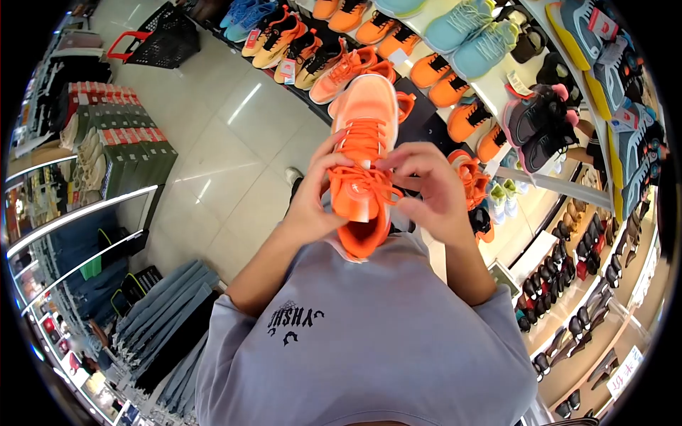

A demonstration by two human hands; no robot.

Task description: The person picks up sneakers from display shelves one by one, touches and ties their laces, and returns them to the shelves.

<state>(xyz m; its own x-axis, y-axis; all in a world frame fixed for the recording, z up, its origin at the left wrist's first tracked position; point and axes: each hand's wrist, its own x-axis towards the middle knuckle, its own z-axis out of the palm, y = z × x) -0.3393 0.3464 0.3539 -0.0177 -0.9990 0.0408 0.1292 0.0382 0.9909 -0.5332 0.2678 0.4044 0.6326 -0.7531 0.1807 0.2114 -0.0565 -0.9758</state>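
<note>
An orange sneaker (364, 106) with a pale toe and white sole edge is in front of my chest, its toe pointing away from me. My left hand (316, 192) is closed around the shoe's left side, fingers reaching over to the laces. The orange shoelace (362, 174) lies in a looped bow above the tongue (353, 200). On the other side, my right hand (430, 188) has its fingers curled at the bow, with a lace loop between thumb and fingers. Part of the shoe's side is hidden behind my hands.
Shelves of orange, blue and black sneakers (455, 32) stand ahead and to the right. Stacked green and red shoeboxes (138, 153) and hanging jeans (160, 312) are on the left. A black shopping basket (167, 39) sits on the tiled floor (220, 153).
</note>
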